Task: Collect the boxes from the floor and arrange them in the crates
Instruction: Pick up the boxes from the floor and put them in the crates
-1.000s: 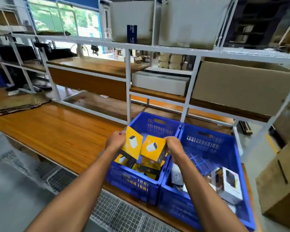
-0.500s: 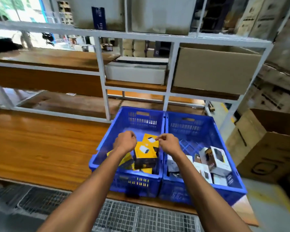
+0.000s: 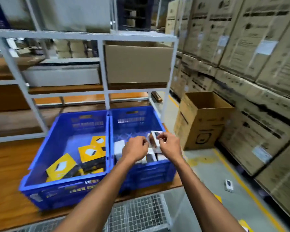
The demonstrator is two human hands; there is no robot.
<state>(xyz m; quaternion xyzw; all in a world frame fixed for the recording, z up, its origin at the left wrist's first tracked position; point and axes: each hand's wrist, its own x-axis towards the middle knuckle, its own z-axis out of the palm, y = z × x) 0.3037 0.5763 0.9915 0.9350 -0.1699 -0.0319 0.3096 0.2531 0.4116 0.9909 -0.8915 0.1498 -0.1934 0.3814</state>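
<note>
Two blue crates stand side by side on a wooden bench. The left crate holds several yellow boxes. The right crate holds several white boxes, one tilted up. My left hand and my right hand hover over the right crate on either side of the tilted white box, fingers loosely curled, with nothing visibly in them. On the floor to the right lie a white box and a yellow box at the frame's bottom edge.
A white metal shelf frame rises behind the crates with a cardboard carton on it. An open cardboard box stands on the floor right of the crates. Stacked cartons wall off the right side. Wire mesh lies below the bench.
Both hands let go of the yellow boxes, which now lie in the left crate. The hands and the view have swung right, over the right crate.
</note>
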